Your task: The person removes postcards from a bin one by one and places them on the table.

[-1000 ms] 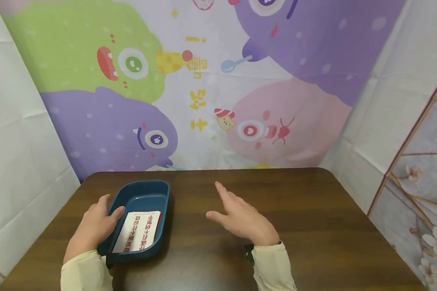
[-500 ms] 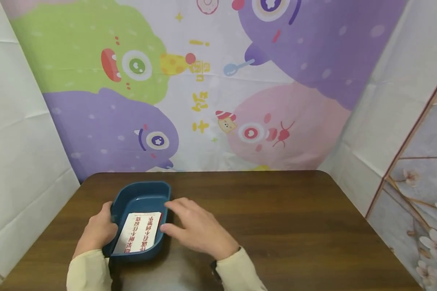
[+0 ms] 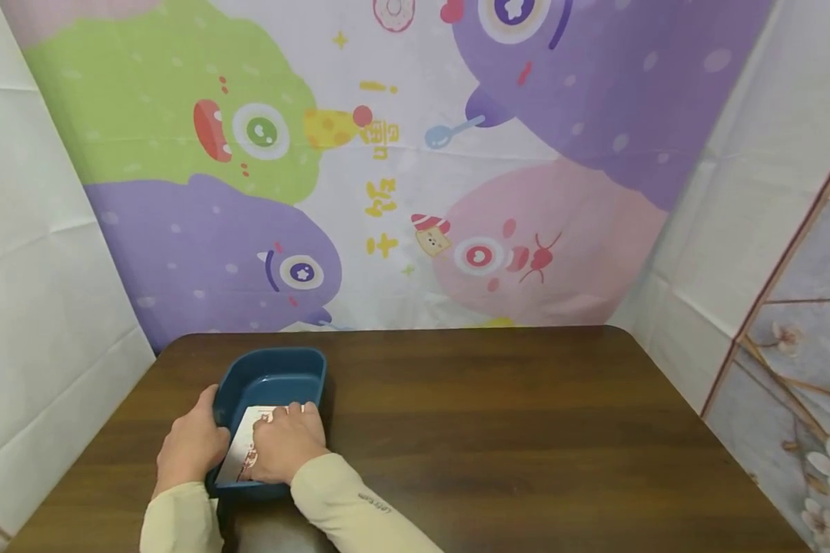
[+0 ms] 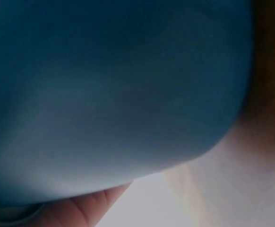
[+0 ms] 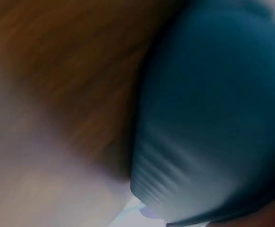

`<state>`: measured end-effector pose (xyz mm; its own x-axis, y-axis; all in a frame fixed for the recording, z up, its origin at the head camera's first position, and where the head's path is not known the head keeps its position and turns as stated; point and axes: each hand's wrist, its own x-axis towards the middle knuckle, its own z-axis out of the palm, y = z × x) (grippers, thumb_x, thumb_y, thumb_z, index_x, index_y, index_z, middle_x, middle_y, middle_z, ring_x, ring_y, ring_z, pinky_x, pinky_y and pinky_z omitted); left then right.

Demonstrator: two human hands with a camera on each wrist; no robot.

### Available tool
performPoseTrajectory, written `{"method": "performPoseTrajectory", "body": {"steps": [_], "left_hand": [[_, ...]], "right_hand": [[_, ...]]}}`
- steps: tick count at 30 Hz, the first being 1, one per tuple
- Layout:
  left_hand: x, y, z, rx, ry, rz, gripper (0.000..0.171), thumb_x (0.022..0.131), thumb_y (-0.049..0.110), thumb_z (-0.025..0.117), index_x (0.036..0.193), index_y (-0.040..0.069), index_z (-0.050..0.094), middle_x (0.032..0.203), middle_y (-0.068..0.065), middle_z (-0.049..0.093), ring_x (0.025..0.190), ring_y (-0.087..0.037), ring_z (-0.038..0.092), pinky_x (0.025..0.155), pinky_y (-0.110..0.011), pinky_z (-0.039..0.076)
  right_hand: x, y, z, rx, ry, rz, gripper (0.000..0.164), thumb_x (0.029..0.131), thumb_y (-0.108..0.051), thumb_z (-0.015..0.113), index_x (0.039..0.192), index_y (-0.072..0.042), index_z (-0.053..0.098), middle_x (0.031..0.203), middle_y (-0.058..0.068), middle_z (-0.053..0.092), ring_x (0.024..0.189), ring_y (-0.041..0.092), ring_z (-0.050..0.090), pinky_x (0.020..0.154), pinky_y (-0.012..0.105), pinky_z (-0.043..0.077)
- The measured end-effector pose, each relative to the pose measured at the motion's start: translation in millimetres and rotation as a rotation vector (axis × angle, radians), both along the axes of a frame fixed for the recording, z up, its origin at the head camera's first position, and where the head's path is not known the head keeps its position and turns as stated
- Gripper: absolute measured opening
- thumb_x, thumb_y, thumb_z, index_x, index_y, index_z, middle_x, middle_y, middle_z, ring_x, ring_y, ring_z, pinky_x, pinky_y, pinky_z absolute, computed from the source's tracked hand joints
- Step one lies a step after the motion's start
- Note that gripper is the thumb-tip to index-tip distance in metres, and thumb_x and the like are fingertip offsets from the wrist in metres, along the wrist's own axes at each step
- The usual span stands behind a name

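A dark blue rectangular bin (image 3: 270,359) with rounded corners stands at the left of the table. My left hand (image 3: 192,442) grips its left side at the rim. Inside lies a white card (image 3: 244,444) printed with red characters, its right part covered by my right hand (image 3: 287,442). The right fingers curl down over the card inside the bin; their tips and the thumb are hidden. In the left wrist view the bin's outer wall (image 4: 128,104) fills most of the picture, with a finger (image 4: 88,208) under its edge. Close up in the right wrist view is the bin (image 5: 208,104) again.
The brown wooden table (image 3: 512,430) stretches away to the right of the bin. Behind it hangs a cloth with cartoon monsters (image 3: 277,253). White panels (image 3: 48,253) flank the left side, and a blossom-patterned panel (image 3: 802,369) the right.
My right hand has swept left from over the mid-table, past the bin's right rim, and down onto the card. My left hand has closed on the bin's left side.
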<state>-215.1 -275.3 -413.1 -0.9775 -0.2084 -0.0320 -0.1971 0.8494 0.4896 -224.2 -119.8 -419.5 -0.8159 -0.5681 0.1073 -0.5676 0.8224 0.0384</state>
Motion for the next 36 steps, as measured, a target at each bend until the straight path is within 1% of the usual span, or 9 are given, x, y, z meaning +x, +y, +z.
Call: {"method": "performPoseTrajectory", "body": {"steps": [3, 6, 10, 18, 23, 27, 29, 31, 36], "left_hand": [[-0.7, 0.2, -1.7, 0.015, -0.001, 0.014, 0.070, 0.087, 0.008, 0.046, 0.151, 0.001, 0.019, 0.137, -0.044, 0.040, 0.113, -0.064, 0.046, 0.083, -0.076, 0.042], [-1.6, 0.4, -2.8, 0.028, -0.007, 0.010, 0.069, 0.088, 0.009, 0.045, 0.151, 0.002, 0.017, 0.137, -0.044, 0.040, 0.112, -0.064, 0.046, 0.084, -0.076, 0.042], [-0.9, 0.7, -2.3, 0.028, -0.016, 0.005, 0.069, 0.089, 0.010, 0.045, 0.151, 0.003, 0.016, 0.134, -0.045, 0.042, 0.108, -0.064, 0.049, 0.081, -0.075, 0.044], [-2.6, 0.1, 0.7, 0.056, -0.046, 0.019, 0.071, 0.090, 0.014, 0.046, 0.152, 0.005, 0.012, 0.137, -0.045, 0.039, 0.108, -0.063, 0.049, 0.083, -0.075, 0.043], [-3.5, -0.5, 1.2, 0.055, -0.041, 0.022, 0.071, 0.089, 0.014, 0.046, 0.152, 0.005, 0.014, 0.135, -0.045, 0.040, 0.106, -0.062, 0.050, 0.082, -0.074, 0.044], [-3.1, -0.8, 0.4, 0.059, -0.030, 0.026, 0.071, 0.089, 0.015, 0.047, 0.152, 0.004, 0.015, 0.134, -0.045, 0.042, 0.103, -0.061, 0.051, 0.080, -0.073, 0.045], [-2.6, -1.2, -0.8, 0.062, -0.028, 0.027, 0.070, 0.090, 0.015, 0.047, 0.152, 0.005, 0.016, 0.134, -0.044, 0.042, 0.103, -0.061, 0.052, 0.080, -0.073, 0.045], [-1.8, -1.8, -1.8, 0.066, -0.027, 0.027, 0.069, 0.090, 0.015, 0.046, 0.151, 0.005, 0.016, 0.134, -0.044, 0.042, 0.104, -0.061, 0.051, 0.080, -0.073, 0.045], [-0.6, -3.7, -1.9, 0.066, -0.028, 0.028, 0.068, 0.091, 0.015, 0.045, 0.152, 0.005, 0.016, 0.135, -0.044, 0.042, 0.105, -0.062, 0.050, 0.080, -0.073, 0.044]], "right_hand": [[1.6, -6.8, -2.9, 0.065, 0.012, -0.070, 0.062, 0.068, -0.074, 0.067, 0.113, -0.032, 0.069, 0.112, -0.007, 0.068, 0.098, 0.015, 0.056, 0.080, 0.035, 0.042], [0.5, -8.9, -3.4, 0.107, -0.009, -0.102, 0.066, 0.069, -0.075, 0.066, 0.119, -0.031, 0.066, 0.118, -0.006, 0.065, 0.102, 0.017, 0.054, 0.083, 0.036, 0.041], [-0.6, -8.5, -4.0, 0.121, -0.016, -0.097, 0.064, 0.072, -0.074, 0.063, 0.120, -0.033, 0.065, 0.119, -0.006, 0.063, 0.103, 0.017, 0.052, 0.086, 0.036, 0.040], [0.0, -3.9, -0.6, 0.080, 0.007, -0.064, 0.057, 0.075, -0.077, 0.058, 0.113, -0.036, 0.070, 0.111, -0.008, 0.068, 0.103, 0.015, 0.055, 0.086, 0.036, 0.039], [-1.8, -1.4, -0.1, 0.026, -0.004, -0.020, 0.044, 0.089, -0.066, 0.047, 0.109, -0.035, 0.071, 0.107, -0.009, 0.070, 0.097, 0.015, 0.057, 0.085, 0.040, 0.041], [-5.3, 1.5, -2.8, -0.045, 0.063, 0.073, 0.034, 0.097, -0.050, 0.045, 0.090, -0.032, 0.072, 0.089, -0.011, 0.073, 0.078, 0.012, 0.061, 0.071, 0.037, 0.049], [-6.7, 3.5, -3.8, -0.075, 0.116, 0.128, 0.031, 0.098, -0.042, 0.047, 0.081, -0.030, 0.070, 0.078, -0.011, 0.071, 0.069, 0.009, 0.062, 0.060, 0.033, 0.051], [-7.5, 5.0, -4.6, -0.095, 0.155, 0.171, 0.030, 0.099, -0.038, 0.049, 0.079, -0.029, 0.069, 0.073, -0.011, 0.070, 0.066, 0.006, 0.063, 0.053, 0.030, 0.053], [-4.6, 2.7, -5.1, -0.123, 0.220, 0.206, 0.022, 0.096, -0.040, 0.055, 0.084, -0.032, 0.072, 0.075, -0.015, 0.071, 0.070, 0.005, 0.063, 0.054, 0.028, 0.053]]}}
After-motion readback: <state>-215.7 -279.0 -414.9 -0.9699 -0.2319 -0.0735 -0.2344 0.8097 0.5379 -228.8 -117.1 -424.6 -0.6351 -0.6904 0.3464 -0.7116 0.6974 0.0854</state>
